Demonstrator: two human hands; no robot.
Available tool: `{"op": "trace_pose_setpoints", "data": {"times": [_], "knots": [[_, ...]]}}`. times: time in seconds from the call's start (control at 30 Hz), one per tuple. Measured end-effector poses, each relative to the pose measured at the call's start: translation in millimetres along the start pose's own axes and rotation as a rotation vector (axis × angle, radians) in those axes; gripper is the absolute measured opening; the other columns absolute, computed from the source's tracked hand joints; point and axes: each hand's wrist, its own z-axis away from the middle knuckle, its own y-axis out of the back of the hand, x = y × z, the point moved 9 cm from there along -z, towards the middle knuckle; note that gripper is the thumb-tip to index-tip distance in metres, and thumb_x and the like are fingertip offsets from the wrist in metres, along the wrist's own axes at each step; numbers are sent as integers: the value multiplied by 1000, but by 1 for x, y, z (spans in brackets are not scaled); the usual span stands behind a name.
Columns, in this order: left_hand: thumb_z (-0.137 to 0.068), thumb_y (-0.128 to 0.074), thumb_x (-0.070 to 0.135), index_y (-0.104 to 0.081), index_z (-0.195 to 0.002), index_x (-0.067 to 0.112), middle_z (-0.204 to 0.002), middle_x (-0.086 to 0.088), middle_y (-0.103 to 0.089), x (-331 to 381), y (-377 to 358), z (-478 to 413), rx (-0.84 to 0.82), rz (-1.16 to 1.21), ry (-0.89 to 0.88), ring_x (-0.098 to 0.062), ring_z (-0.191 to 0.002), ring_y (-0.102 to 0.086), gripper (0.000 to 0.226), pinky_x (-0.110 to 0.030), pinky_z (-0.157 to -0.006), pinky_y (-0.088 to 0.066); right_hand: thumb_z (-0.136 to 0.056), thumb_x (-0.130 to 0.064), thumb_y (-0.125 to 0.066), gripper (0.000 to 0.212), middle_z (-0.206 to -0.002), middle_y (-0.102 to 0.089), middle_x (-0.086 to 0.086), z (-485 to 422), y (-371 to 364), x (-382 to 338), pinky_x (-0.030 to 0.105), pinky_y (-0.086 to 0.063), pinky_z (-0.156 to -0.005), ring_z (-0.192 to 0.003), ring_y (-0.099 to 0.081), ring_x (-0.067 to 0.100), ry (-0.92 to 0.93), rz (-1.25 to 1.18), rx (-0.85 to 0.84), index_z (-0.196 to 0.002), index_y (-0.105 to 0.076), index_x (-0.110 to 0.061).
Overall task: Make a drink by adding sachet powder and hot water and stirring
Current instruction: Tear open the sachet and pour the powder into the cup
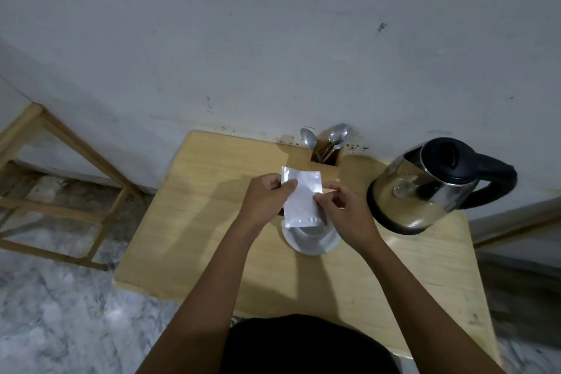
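Head view: silver sachet (301, 198) is pinched by left hand (264, 200) and right hand (343, 212), above cup (311, 240).
Judged light, thin, crinkly foil w/ slick faces; best gripped at top corners, torn betw. thumbs.

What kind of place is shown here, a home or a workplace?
Probably a plain room at home, at a drink corner. A small light wooden table stands against a stained grey wall, bearing a steel electric kettle with a black handle and a wooden holder of metal spoons. The floor is marble-patterned.
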Motion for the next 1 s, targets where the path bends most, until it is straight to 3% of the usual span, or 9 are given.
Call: {"op": "trace_pose_setpoints", "data": {"times": [0.13, 0.23, 0.3, 0.47, 0.6, 0.73, 0.9, 1.0], "knots": [[-77, -65, 30, -56, -77, -10, -71, -13, -56, -1, -18, -1, -4, -89, 14, -22, -65, -59, 41, -41, -58, -53, -89, -27, -67, 50, -128, -54, -20, 22, 13, 19, 17, -46, -88, -114, -53, -5, 135, 145, -64, -134, -47, -35], [-77, -64, 29, -56, -75, -11, -70, -21, -60, -4, -27, 0, -1, -126, 26, -28, -62, -61, 41, -54, -62, -57, -82, -25, -75, 72, -143, -35, -23, 40, 8, 25, 7, -38, -93, -130, -37, -7, 278, 274, -202, -139, -34, -42], [-78, -64, 25, -56, -75, -12, -71, -32, -61, -5, -32, 2, 5, -129, 41, -33, -61, -64, 39, -55, -62, -57, -80, -25, -77, 74, -146, -33, -21, 46, 6, 26, 6, -38, -93, -133, -34, -6, 333, 316, -206, -139, -36, -40], [-83, -62, 16, -63, -76, 3, -66, -21, -63, -7, -50, 11, -46, -138, 91, -26, -50, -64, 15, -40, -51, -57, -90, -2, -65, 33, -116, -64, -13, 48, 22, 24, 26, -51, -89, -109, -60, 3, 399, 251, 17, -115, -66, -23], [-88, -62, 23, -65, -83, -5, -68, -20, -71, -14, -51, 16, -117, -106, 163, -25, -48, -62, 29, -28, -47, -52, -93, -4, -62, 24, -106, -67, -18, 50, 33, 25, 17, -50, -88, -100, -64, 0, 399, 219, 81, -109, -71, -21], [-88, -60, 40, -68, -94, 9, -70, -11, -72, -23, -32, 10, -69, -173, 112, -20, -53, -61, 32, -27, -51, -50, -95, -8, -60, 23, -106, -67, -23, 43, 44, 36, 9, -48, -86, -100, -63, -6, 290, 170, 62, -111, -70, -19], [-91, -57, 34, -63, -118, 30, -91, 7, -64, -36, -28, 0, -167, -353, -30, -1, -65, -58, 28, -21, -64, -43, -97, -15, -59, 17, -91, -68, -19, 24, 48, 39, 6, -45, -75, -87, -63, -10, 188, 254, -6, -108, -69, -21], [-91, -60, 29, -63, -119, 33, -90, 8, -61, -44, -35, -4, -210, -416, -104, -3, -69, -57, 29, -18, -64, -40, -96, -20, -59, 13, -84, -65, -19, 11, 43, 34, 12, -44, -68, -78, -60, -10, 177, 389, -64, -105, -68, -22]]}}
